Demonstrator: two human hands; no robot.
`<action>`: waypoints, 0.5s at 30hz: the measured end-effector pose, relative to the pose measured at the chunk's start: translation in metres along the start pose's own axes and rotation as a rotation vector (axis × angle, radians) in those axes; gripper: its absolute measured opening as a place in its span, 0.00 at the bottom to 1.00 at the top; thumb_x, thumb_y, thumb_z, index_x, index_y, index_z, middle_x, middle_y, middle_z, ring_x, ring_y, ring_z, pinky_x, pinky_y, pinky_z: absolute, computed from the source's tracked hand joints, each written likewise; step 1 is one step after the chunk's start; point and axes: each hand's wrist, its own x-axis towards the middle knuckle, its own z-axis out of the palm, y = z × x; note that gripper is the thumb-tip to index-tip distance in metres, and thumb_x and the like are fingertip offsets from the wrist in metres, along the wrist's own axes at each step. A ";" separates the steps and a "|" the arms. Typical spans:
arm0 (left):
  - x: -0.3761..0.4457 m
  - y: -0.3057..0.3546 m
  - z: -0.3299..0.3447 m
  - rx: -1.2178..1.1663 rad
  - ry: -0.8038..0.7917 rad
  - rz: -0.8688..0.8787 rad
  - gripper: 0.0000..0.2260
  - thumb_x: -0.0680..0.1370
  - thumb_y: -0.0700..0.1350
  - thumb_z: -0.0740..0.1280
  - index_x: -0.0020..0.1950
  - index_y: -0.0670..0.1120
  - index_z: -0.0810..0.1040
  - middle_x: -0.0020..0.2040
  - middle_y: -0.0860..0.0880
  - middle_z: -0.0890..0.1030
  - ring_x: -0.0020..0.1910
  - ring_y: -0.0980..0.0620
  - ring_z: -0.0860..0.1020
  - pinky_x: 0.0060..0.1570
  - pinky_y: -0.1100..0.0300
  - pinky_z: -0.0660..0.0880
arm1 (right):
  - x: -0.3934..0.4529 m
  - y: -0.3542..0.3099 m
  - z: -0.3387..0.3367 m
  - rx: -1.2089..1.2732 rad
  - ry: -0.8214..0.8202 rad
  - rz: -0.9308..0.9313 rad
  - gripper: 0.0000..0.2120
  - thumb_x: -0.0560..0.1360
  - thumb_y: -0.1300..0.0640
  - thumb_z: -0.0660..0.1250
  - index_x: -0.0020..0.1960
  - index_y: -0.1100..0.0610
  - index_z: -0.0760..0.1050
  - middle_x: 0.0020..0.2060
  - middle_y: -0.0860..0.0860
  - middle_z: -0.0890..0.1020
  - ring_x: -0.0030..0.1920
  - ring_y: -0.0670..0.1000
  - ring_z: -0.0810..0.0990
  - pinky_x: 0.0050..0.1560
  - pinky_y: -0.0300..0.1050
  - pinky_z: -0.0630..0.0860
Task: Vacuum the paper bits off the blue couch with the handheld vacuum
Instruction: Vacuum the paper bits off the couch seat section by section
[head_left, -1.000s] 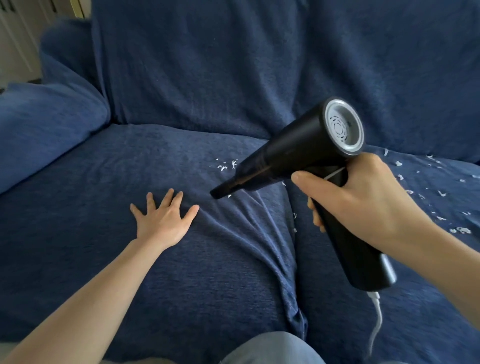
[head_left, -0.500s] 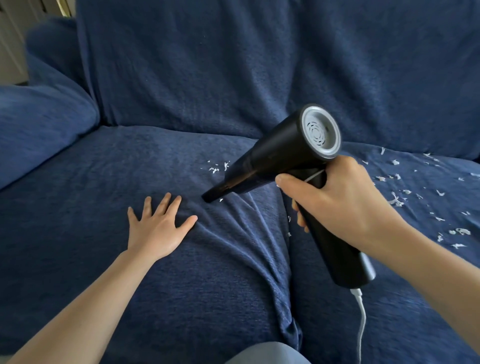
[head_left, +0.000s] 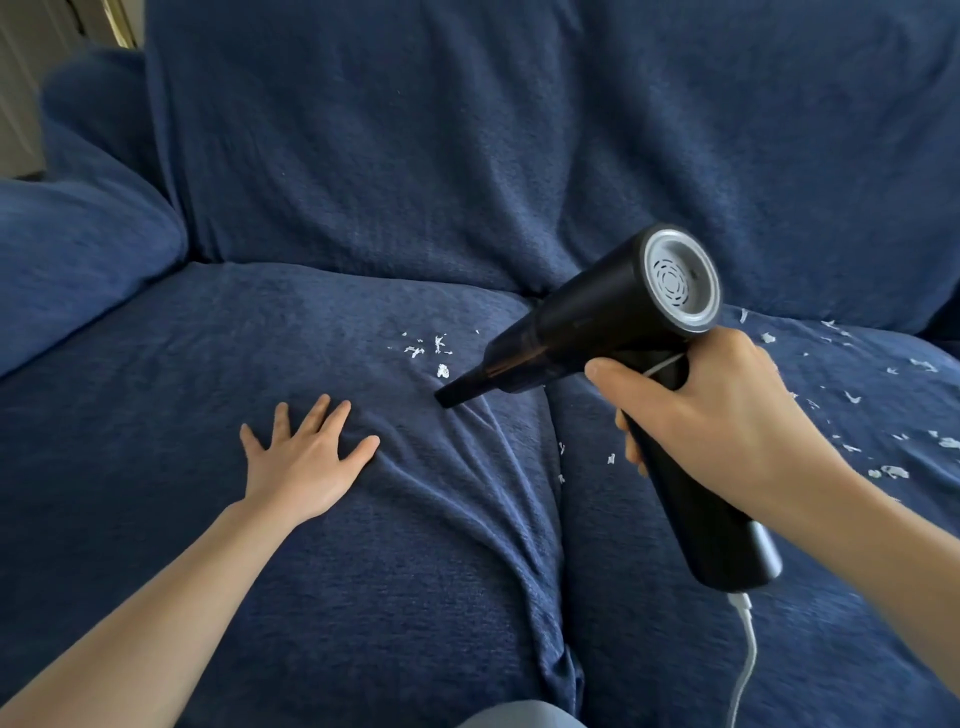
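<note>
The right hand (head_left: 722, 415) is wrapped tight round the handle of the handheld vacuum (head_left: 613, 332), thumb laid across the front of the grip and the fingers curled behind it, with a thin pale loop showing under the thumb. The vacuum is matte black and shaped like a pistol: a fat round barrel, a grey metal end cap with rings of vent slots facing the camera, and a body that tapers down to a narrow black nozzle (head_left: 457, 392). The handle slants down toward the near right of the seat, and a white cable (head_left: 745, 660) plugs into its butt and trails off the bottom edge of the view. The nozzle tip points down and left, touching or just above the cloth near the middle of the left seat cushion; which of the two cannot be told. Just beyond the tip lies a small cluster of white paper bits (head_left: 434, 351), torn and irregular, bright against the dark fabric. A few more specks sit in the seam between the two seat cushions, close to the right hand, and a wider scatter of paper bits (head_left: 893, 415) covers the right cushion out to its right edge. The left hand (head_left: 306, 457) lies flat and open, palm down and fingers spread, pressed on the left cushion to the near left of the nozzle, with creases running from it toward the seam. The blue couch (head_left: 363, 156) is draped in a deep navy, nubbly cover, loosely folded over the backrest and the left armrest.
</note>
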 end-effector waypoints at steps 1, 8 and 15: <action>0.002 0.002 -0.001 -0.009 -0.020 -0.005 0.33 0.76 0.69 0.42 0.79 0.58 0.45 0.79 0.57 0.43 0.78 0.42 0.41 0.71 0.32 0.42 | 0.003 0.001 0.003 0.005 0.010 0.001 0.18 0.73 0.47 0.68 0.30 0.58 0.76 0.23 0.51 0.82 0.29 0.43 0.81 0.41 0.43 0.77; 0.026 0.031 -0.004 -0.062 -0.050 0.148 0.29 0.77 0.68 0.42 0.77 0.63 0.42 0.78 0.61 0.40 0.78 0.45 0.39 0.72 0.33 0.41 | 0.028 0.007 0.015 0.025 0.035 0.020 0.17 0.74 0.47 0.69 0.31 0.56 0.76 0.24 0.51 0.83 0.30 0.43 0.81 0.37 0.39 0.74; 0.022 0.023 0.009 -0.013 0.013 0.202 0.34 0.71 0.72 0.35 0.77 0.65 0.42 0.78 0.62 0.41 0.78 0.51 0.39 0.75 0.41 0.41 | 0.049 0.009 0.037 0.052 0.044 0.013 0.17 0.73 0.47 0.69 0.32 0.58 0.76 0.24 0.53 0.83 0.25 0.44 0.81 0.37 0.37 0.78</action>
